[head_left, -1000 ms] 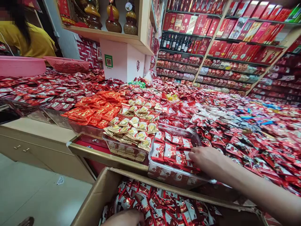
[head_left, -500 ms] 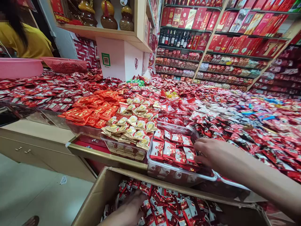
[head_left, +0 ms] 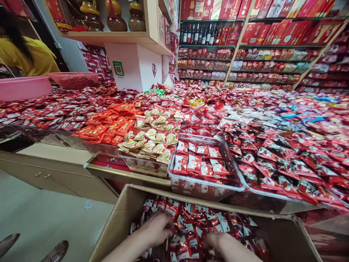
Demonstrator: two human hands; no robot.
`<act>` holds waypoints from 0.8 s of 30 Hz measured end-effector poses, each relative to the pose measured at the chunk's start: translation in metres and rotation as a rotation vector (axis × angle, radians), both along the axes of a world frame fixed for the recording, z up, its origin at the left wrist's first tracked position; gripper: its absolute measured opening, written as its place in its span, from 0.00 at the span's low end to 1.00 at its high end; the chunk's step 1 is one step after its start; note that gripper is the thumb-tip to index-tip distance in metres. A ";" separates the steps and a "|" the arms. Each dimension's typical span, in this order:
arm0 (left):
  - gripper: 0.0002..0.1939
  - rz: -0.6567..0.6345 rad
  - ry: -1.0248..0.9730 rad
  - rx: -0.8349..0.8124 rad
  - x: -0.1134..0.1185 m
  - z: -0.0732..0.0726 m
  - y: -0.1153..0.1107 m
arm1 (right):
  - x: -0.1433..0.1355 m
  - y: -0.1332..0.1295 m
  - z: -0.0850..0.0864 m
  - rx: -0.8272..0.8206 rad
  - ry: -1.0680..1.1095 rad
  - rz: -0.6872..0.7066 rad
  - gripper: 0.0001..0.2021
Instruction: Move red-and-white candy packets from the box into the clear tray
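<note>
Red-and-white candy packets [head_left: 201, 225] are filling the cardboard box [head_left: 120, 218] at the bottom of my view, and both of my hands are digging down among them. I am seeing my left hand [head_left: 158, 228] with its fingers curled loosely into the heap, knuckles up, near the middle of the box; whether it is actually gripping a packet I cannot tell, since the fingertips are buried. My right hand [head_left: 222, 245] is lying just beside it to the right, also half sunk in the wrappers and partly cut off by the lower edge, so its grip is equally unclear to me. Just beyond the far wall of the box a clear plastic tray [head_left: 234, 180] is sitting on the counter edge, holding a shallow layer of the same red-and-white packets. To its left another clear tray is carrying a pile of gold-wrapped sweets [head_left: 152, 143], and orange-red packets [head_left: 109, 127] are lying further left. Across the rest of the counter, mixed wrapped candies are spreading out. A person in a yellow top [head_left: 29, 56] is standing at the far left behind a pink basket [head_left: 73, 79].
</note>
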State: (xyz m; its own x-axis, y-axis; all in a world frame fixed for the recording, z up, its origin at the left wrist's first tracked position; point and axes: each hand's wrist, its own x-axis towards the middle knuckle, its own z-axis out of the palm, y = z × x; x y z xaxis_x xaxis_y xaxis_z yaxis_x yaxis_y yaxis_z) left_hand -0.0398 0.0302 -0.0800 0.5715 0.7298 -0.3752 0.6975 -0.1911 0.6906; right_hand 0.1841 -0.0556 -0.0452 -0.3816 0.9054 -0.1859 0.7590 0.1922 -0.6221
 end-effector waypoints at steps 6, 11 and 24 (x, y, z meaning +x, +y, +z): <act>0.12 0.109 -0.343 -0.185 0.036 0.048 -0.013 | -0.007 0.000 0.020 -0.187 0.531 -0.200 0.15; 0.15 0.282 -0.684 -0.423 0.037 0.055 -0.015 | -0.010 0.005 0.023 -0.442 0.976 -0.349 0.14; 0.13 0.148 -0.606 -0.409 0.043 0.035 -0.028 | -0.014 0.007 0.021 -0.447 0.972 -0.514 0.17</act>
